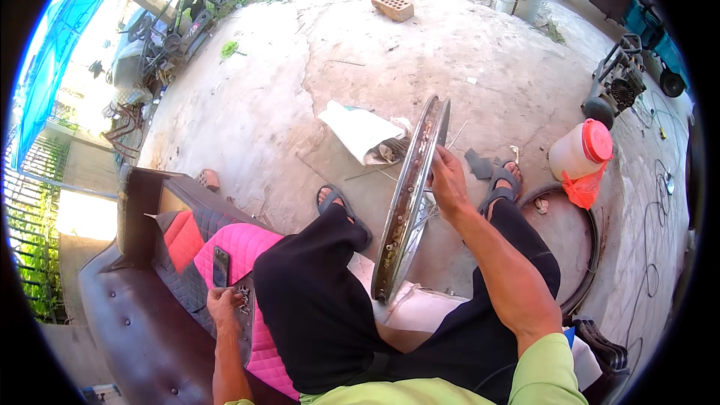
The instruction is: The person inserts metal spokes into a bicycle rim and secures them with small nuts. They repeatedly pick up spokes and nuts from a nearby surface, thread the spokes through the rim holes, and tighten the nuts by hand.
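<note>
My right hand [448,184] grips a rusty spoked wheel rim [397,232], which stands tilted on edge between my knees. Several thin spokes show on its right side. On the seat to my left, my left hand [224,307] is closed, its fingers curled beside a small heap of metal bits [244,299]. What it pinches, if anything, is hidden. Just beyond that hand lies a dark phone [220,267] on pink quilted cloth [247,243]. A white sack [360,131] with dark strips or rods in its mouth lies on the ground past the rim.
A brown sofa [142,330] is at my left. On the right are a pale bucket with a red lid [577,151], a black tyre [592,255] and a compressor-like machine [619,79]. A perforated brick [393,7] lies far ahead. Loose cables [651,247] trail along the right.
</note>
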Action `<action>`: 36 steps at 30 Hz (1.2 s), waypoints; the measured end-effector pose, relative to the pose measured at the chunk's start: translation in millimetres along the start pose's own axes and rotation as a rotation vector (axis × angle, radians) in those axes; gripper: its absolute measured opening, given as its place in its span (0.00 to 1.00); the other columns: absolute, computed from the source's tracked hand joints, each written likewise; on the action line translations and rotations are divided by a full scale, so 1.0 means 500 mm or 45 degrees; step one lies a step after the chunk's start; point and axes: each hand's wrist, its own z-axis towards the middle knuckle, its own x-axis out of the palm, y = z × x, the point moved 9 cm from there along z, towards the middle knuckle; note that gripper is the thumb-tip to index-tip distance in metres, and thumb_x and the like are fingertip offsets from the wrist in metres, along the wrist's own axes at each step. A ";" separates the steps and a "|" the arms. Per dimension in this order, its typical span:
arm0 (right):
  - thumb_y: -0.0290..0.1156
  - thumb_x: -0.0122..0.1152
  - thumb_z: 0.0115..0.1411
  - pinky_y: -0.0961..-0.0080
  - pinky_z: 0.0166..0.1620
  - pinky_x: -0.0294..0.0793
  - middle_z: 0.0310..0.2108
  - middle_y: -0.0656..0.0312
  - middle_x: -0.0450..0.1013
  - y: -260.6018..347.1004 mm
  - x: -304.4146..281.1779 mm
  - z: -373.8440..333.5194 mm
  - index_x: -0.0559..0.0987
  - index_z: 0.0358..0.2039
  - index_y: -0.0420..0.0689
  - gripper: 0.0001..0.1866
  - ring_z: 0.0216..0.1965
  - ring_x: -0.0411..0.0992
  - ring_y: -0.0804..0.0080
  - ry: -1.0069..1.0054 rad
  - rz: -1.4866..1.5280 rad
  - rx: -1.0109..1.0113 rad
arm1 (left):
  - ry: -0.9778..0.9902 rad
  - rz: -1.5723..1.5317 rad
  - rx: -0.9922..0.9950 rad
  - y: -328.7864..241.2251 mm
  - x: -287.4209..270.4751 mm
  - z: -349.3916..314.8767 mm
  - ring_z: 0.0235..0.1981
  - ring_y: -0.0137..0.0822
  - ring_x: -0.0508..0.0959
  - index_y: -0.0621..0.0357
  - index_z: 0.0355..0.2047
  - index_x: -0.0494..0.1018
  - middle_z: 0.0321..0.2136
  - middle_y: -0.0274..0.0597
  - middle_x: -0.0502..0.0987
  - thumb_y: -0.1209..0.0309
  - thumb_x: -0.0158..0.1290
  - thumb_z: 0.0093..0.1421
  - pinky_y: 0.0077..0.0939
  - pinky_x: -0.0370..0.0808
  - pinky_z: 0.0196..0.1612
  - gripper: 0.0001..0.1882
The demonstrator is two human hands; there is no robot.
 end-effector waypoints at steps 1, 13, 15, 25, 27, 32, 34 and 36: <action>0.50 0.55 0.69 0.85 0.26 0.57 0.20 0.75 0.61 0.004 0.001 -0.001 0.76 0.29 0.47 0.20 0.22 0.57 0.87 0.001 0.003 -0.003 | 0.079 -0.077 0.092 -0.051 0.041 0.004 0.23 0.31 0.77 0.60 0.35 0.68 0.29 0.42 0.76 0.76 0.52 0.59 0.24 0.76 0.26 0.04; 0.49 0.54 0.70 0.85 0.27 0.57 0.22 0.74 0.65 0.018 0.005 -0.008 0.78 0.30 0.46 0.20 0.23 0.58 0.86 -0.058 -0.001 0.053 | 1.116 -0.176 1.003 -0.625 0.709 -0.294 0.31 0.28 0.77 0.69 0.42 0.77 0.38 0.39 0.76 0.81 0.51 0.63 0.19 0.72 0.36 0.09; 0.48 0.54 0.70 0.85 0.27 0.57 0.22 0.74 0.66 0.017 -0.001 -0.012 0.79 0.31 0.45 0.20 0.23 0.58 0.86 -0.026 0.006 0.040 | 1.249 -0.170 1.019 -0.629 0.786 -0.347 0.32 0.28 0.78 0.69 0.43 0.77 0.37 0.39 0.76 0.81 0.50 0.63 0.20 0.73 0.37 0.10; 0.50 0.57 0.68 0.84 0.26 0.60 0.22 0.72 0.69 0.002 -0.013 0.006 0.81 0.32 0.41 0.22 0.24 0.62 0.85 0.082 -0.060 -0.029 | 1.346 -0.048 0.832 -0.580 0.911 -0.328 0.31 0.26 0.77 0.66 0.40 0.77 0.33 0.39 0.79 0.80 0.55 0.61 0.21 0.76 0.37 0.08; 0.50 0.57 0.68 0.84 0.26 0.60 0.22 0.71 0.69 0.001 -0.009 0.005 0.81 0.32 0.41 0.22 0.24 0.62 0.85 0.111 -0.085 -0.027 | 1.339 -0.020 0.945 -0.583 0.927 -0.336 0.31 0.28 0.77 0.66 0.39 0.78 0.31 0.43 0.80 0.79 0.56 0.58 0.23 0.75 0.36 0.08; 0.50 0.57 0.68 0.83 0.25 0.59 0.22 0.72 0.68 0.015 0.009 -0.003 0.81 0.34 0.41 0.22 0.23 0.61 0.85 0.127 -0.015 -0.036 | 1.339 0.096 1.073 -0.581 0.927 -0.347 0.32 0.25 0.78 0.66 0.39 0.78 0.32 0.38 0.79 0.80 0.56 0.59 0.21 0.76 0.37 0.07; 0.49 0.57 0.68 0.83 0.25 0.59 0.22 0.72 0.68 0.006 0.003 0.000 0.81 0.34 0.41 0.22 0.24 0.61 0.85 0.127 -0.026 -0.046 | 1.341 0.062 1.037 -0.582 0.930 -0.342 0.32 0.26 0.78 0.65 0.38 0.78 0.32 0.38 0.79 0.80 0.56 0.58 0.22 0.76 0.38 0.08; 0.49 0.57 0.68 0.83 0.25 0.59 0.22 0.72 0.67 0.004 0.000 0.001 0.80 0.34 0.41 0.22 0.24 0.61 0.85 0.125 -0.032 -0.043 | 1.316 0.082 1.133 -0.590 0.929 -0.354 0.33 0.27 0.78 0.65 0.38 0.79 0.32 0.39 0.79 0.81 0.56 0.58 0.22 0.76 0.38 0.07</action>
